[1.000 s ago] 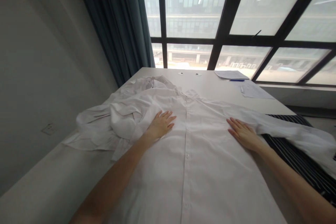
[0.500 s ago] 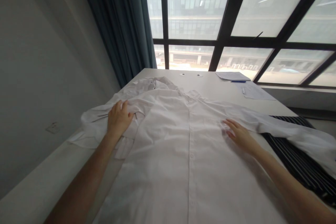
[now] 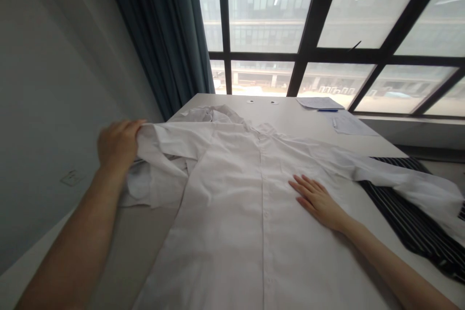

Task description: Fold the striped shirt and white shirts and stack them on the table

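Note:
A white button-up shirt (image 3: pixel 232 203) lies spread front side up on the white table, its collar toward the window. My left hand (image 3: pixel 119 143) is closed on the shirt's left-side sleeve (image 3: pixel 174 138) and holds it up and out to the left; the hand is a little blurred. My right hand (image 3: pixel 316 201) lies flat on the shirt front, right of the button strip, its fingers stretched out. The other sleeve (image 3: pixel 392 174) reaches to the right across a dark striped cloth. Crumpled white fabric (image 3: pixel 214 114) lies behind the shoulder on the left.
The dark striped cloth (image 3: pixel 407 218) lies at the table's right side. Papers (image 3: pixel 352 123) and a blue pen (image 3: pixel 328 110) rest at the far right of the table (image 3: pixel 276 112). A wall with a socket (image 3: pixel 72 178) and a dark blue curtain (image 3: pixel 170 34) stand at the left.
My left hand has moved left and raised the sleeve, drawing it out straighter. My right hand has slid slightly left and toward me and now lies flat on the shirt.

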`<action>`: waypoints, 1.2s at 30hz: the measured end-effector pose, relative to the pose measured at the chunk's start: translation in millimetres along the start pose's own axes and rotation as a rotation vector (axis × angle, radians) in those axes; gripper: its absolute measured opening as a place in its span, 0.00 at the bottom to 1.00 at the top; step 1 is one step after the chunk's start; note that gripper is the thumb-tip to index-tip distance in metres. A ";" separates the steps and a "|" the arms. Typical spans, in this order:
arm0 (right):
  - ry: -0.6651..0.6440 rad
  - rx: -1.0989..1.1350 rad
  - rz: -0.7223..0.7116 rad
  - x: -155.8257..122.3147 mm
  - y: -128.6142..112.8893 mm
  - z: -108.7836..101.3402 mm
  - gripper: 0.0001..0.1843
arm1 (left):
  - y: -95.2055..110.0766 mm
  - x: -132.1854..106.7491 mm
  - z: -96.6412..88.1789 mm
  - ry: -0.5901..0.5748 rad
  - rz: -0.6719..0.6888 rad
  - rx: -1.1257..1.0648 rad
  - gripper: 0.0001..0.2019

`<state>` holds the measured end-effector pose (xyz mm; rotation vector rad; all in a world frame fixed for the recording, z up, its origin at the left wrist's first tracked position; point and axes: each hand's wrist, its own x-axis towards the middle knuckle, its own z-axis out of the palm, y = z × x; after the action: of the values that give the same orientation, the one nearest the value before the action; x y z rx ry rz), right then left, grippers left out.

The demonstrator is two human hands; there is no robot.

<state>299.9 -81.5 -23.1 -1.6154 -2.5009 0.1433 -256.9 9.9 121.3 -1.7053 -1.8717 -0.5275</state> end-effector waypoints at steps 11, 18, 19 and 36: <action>-0.044 0.013 0.020 1.5 8.6 -4.4 0.29 | -5.0 -21.1 30.9 -0.363 0.000 0.159 0.19; 0.043 0.054 0.025 18.7 -17.4 -0.3 0.29 | 123.3 -79.7 34.8 -0.237 0.497 -0.229 0.22; 0.048 0.050 0.015 19.9 -21.3 1.0 0.29 | 135.2 -87.5 37.5 -0.253 0.530 -0.236 0.23; 0.331 0.100 0.306 -11.4 52.8 -19.5 0.23 | 113.4 -91.6 36.2 -0.202 0.218 -0.221 0.13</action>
<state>355.5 -70.4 -13.7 -1.8012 -1.9671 0.0325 -145.2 -25.1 27.2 -2.1491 -1.7844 -0.5056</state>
